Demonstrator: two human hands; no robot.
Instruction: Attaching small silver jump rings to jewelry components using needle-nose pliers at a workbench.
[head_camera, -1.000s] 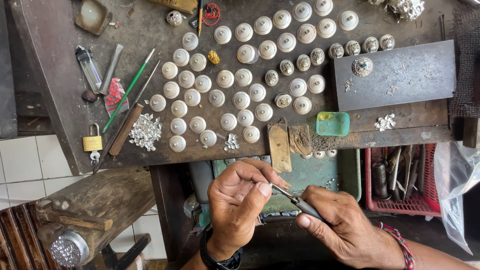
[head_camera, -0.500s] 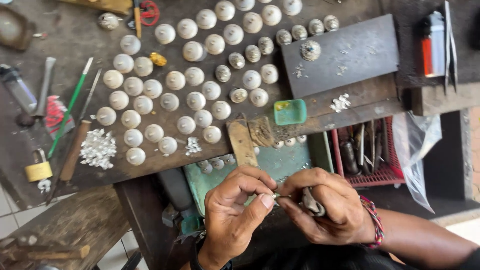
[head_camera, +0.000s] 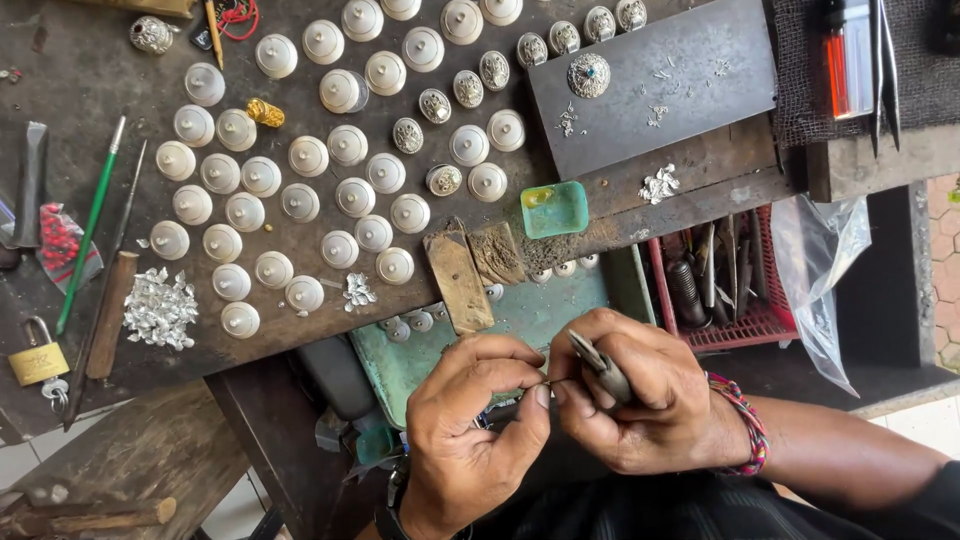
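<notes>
Both hands have drawn closer together since a second ago, when the tool lay stretched between them. Now the right hand (head_camera: 640, 405) has its fingers closed around the grey-handled tool (head_camera: 598, 368), and the left hand (head_camera: 475, 420) pinches a thin wire (head_camera: 553, 381) at its tip. They meet just off the table's (head_camera: 90, 90) near edge, over the green tray (head_camera: 545, 320), with open room nearer.

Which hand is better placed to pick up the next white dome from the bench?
Left, probably. The left hand only pinches a tiny piece at its fingertips and lies nearer the white domes. The right hand is wrapped around the pliers, so it is busier.
</notes>
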